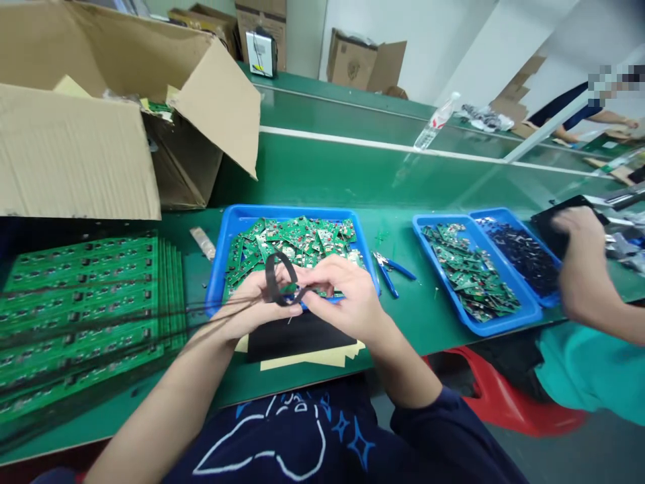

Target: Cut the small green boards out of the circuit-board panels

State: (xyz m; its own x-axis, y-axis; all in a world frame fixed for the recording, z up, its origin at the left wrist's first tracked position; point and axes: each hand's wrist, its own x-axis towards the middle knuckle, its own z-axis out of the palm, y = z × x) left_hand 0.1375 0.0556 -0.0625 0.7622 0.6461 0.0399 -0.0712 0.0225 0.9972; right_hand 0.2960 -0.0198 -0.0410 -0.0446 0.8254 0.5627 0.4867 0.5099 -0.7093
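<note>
**Currently two hands work a black wire loop above the central tray**

Left hand (252,302) is closed narrowly around a black wire loop (275,279), its long strands trailing left across the stacked panels. Right hand (345,296) pinches narrowly at a small green circuit board (289,289) at the foot of the loop. Both hands are close together, above the near rim of a blue tray (292,212) heaped with green circuit boards.

Surface: a green workbench (398,323) runs across the view. Stacked green circuit board panels (85,289) lie at left, just beside the tray. A black pad (297,339) on a yellow sheet (307,361) lies under the hands, near the bench's front edge. Blue-handled side cutters (388,272) sit just right of the tray, with a narrow green strip beyond them. Two further blue trays (504,323) hold boards and dark parts.

Room: an open cardboard box (125,134) overhangs the bench's back left. A co-worker's hand (579,228) holds a dark item at far right. A plastic bottle (433,124) lies on a second green bench (353,107) behind.
</note>
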